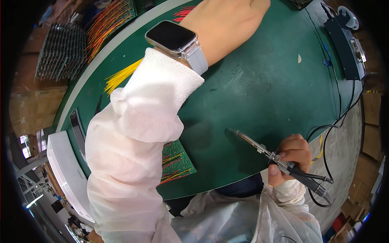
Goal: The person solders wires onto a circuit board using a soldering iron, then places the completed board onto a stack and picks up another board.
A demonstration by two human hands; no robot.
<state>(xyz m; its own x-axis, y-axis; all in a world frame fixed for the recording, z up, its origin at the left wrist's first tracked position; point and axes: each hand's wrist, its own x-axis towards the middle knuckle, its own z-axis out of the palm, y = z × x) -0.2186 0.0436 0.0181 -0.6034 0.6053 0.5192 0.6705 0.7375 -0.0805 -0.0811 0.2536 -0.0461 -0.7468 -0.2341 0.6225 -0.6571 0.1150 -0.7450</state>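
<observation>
While a wired board (182, 162) is lying by the worktop's (275, 93) near edge, where a dragging sleeve (129, 162) could snag its wires (173, 158), the left hand (237, 14) is reaching toward the far edge, grip cropped, untellable; a tool (265, 152) is pointing inward, clasped by the right hand (298, 153).

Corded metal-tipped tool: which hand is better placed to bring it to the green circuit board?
Right, most likely: the right hand holds the tool, its tip over the table. The left hand is out toward the far side, and the left sleeve hides part of the board.
</observation>
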